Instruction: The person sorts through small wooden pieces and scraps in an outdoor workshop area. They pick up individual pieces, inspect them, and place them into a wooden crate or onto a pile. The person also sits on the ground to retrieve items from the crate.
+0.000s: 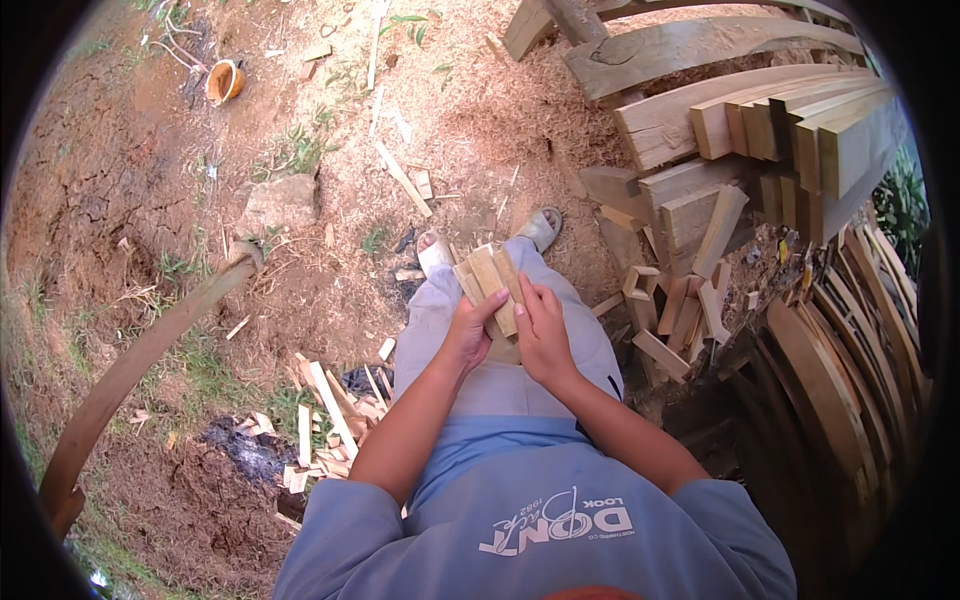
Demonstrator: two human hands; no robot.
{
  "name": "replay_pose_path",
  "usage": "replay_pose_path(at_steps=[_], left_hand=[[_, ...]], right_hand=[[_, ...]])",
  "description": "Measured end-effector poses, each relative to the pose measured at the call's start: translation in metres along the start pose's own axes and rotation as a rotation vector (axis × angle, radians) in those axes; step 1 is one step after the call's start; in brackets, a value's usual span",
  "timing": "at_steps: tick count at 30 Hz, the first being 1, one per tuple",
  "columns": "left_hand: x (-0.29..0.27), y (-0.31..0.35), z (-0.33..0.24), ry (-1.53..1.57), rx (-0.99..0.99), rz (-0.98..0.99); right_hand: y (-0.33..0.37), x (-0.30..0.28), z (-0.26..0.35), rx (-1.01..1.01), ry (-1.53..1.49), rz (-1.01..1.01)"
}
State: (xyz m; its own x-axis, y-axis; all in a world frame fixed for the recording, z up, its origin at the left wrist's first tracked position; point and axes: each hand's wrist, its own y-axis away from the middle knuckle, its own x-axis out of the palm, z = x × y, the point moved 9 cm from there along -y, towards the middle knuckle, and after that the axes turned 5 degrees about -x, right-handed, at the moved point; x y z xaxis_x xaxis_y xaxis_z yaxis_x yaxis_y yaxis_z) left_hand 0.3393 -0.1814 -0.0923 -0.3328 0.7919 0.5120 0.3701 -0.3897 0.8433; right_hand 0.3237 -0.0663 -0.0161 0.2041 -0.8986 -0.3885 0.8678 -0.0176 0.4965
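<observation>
Several short wooden blocks [487,272] lie side by side in a small bundle between my hands, in front of my thighs. My left hand [473,328] is closed on the bundle's left side, thumb laid across the front. On the right side, my right hand [543,332] grips the same blocks with its fingers along the edge. The far ends of the blocks point away toward my sandals. Parts of the blocks are hidden behind my fingers.
Stacked planks and beams [715,95] stand at the far right, with short offcuts [685,310] below them. More boards [820,370] lean at right. Wood scraps [335,420] and ash [250,450] lie at lower left. A curved pole [145,350] and an orange bucket [225,82] are at left.
</observation>
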Motion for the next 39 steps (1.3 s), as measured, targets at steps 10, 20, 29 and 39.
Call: replay_pose_path(at_steps=[10,20,29,39], left_hand=[[-0.119,-0.084,0.019,0.231,-0.035,0.013],[-0.201,-0.139,0.057,0.474,-0.166,-0.123],[-0.213,-0.156,0.056,0.385,-0.062,-0.266],[-0.207,-0.155,0.041,0.203,-0.011,-0.257]], right_hand=[[-0.051,0.119,-0.048,-0.088,0.246,0.063],[-0.092,0.175,-0.104,-0.067,0.226,0.218],[-0.164,0.145,-0.169,-0.058,-0.026,0.185],[-0.415,-0.151,-0.261,0.283,0.622,-0.830]])
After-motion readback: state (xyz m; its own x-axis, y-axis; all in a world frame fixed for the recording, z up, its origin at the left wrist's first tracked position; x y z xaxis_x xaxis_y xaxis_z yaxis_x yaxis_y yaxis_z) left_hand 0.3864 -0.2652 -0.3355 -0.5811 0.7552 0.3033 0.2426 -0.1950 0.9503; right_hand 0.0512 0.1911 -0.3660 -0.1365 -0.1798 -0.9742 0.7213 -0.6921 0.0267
